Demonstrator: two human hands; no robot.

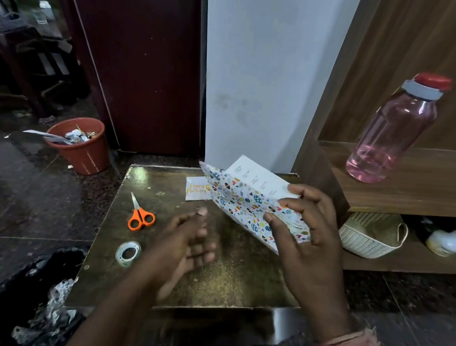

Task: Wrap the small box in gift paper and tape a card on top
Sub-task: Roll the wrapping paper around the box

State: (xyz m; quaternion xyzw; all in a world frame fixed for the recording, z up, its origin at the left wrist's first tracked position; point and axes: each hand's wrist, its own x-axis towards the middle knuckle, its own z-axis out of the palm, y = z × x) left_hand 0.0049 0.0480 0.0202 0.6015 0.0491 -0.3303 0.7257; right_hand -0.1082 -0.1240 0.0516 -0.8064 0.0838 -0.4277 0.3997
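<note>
My right hand [306, 233] pinches a folded sheet of patterned gift paper [243, 201] and lifts it above the back right of the low table [213, 281]; the paper's white underside [259, 178] faces up. My left hand [188, 240] hovers over the table's middle, blurred, fingers loosely spread, holding nothing. A white "Happy Birthday" card [196, 191] lies flat at the back, partly hidden behind the paper. Orange-handled scissors [140, 215] and a roll of clear tape [128, 252] lie on the left part of the table. No box is visible.
An orange waste bin [81, 147] with scraps stands on the floor at the back left. A pink water bottle [393, 131] stands on a wooden shelf [410, 192] to the right, with a white basket [369, 236] below it. A dark bag [34, 294] lies at the lower left.
</note>
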